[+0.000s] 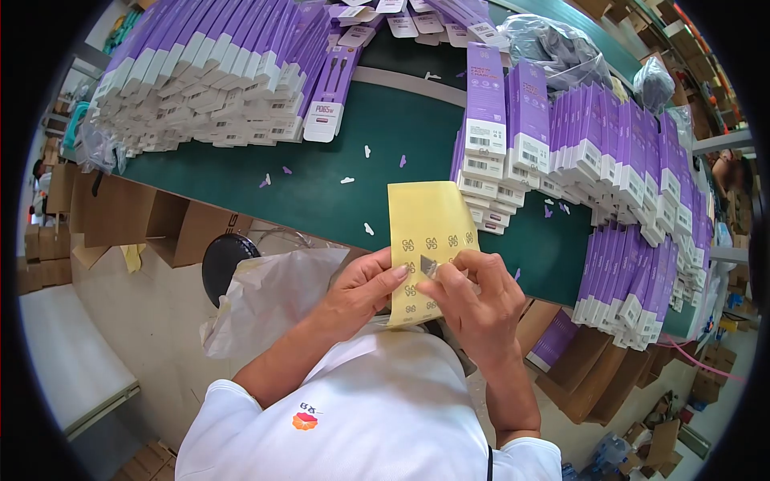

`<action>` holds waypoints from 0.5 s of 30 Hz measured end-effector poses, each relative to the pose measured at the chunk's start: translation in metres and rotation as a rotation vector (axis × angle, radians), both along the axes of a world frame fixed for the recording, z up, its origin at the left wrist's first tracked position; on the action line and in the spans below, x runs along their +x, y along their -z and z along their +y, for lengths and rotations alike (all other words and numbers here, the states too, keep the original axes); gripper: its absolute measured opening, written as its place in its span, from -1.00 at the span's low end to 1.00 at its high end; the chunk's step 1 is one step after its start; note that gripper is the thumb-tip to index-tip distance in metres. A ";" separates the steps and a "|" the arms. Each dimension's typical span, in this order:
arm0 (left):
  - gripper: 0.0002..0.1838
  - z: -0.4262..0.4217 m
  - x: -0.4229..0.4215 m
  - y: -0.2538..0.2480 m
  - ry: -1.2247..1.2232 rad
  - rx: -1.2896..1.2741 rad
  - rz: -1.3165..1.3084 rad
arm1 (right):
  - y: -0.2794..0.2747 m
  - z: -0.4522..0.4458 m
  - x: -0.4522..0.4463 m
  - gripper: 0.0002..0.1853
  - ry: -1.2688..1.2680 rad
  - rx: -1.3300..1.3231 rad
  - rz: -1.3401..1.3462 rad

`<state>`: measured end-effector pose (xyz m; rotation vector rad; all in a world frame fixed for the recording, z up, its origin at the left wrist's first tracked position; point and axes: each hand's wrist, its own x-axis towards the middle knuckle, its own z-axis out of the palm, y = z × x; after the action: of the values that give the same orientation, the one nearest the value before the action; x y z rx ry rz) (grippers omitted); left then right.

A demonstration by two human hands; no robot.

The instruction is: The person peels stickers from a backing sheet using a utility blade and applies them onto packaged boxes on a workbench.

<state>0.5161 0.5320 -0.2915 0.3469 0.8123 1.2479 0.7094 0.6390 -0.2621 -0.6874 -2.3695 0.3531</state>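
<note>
My left hand (367,290) grips the left edge of a yellow sticker sheet (425,212), thumb lying on its front. Rows of small dark logo marks cover the sheet's lower part, while its top is plain. In front of the sheet, my right hand (480,301) pinches a small dark grey and clear sticker (428,264) between thumb and fingertips. Part of that sticker is hidden by the fingers, and I cannot tell how much of it still touches the sheet. Just beyond the sheet, on the right, stand stacked purple-and-white boxes (486,100).
A large stack of purple-and-white cable boxes (200,64) covers the left of the green table (313,180). Small white and purple scraps (347,180) are scattered on it. A black stool (227,264) and cardboard boxes (172,224) stand below at left. A plastic bag (557,48) lies behind.
</note>
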 end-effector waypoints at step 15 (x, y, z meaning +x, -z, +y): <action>-0.54 0.010 0.012 0.005 0.140 0.131 0.210 | 0.001 -0.002 0.022 -0.73 0.010 -0.059 0.074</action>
<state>0.5276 0.5420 -0.2967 0.6386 0.8712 1.1479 0.7310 0.6371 -0.2631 -0.7007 -2.2926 0.4382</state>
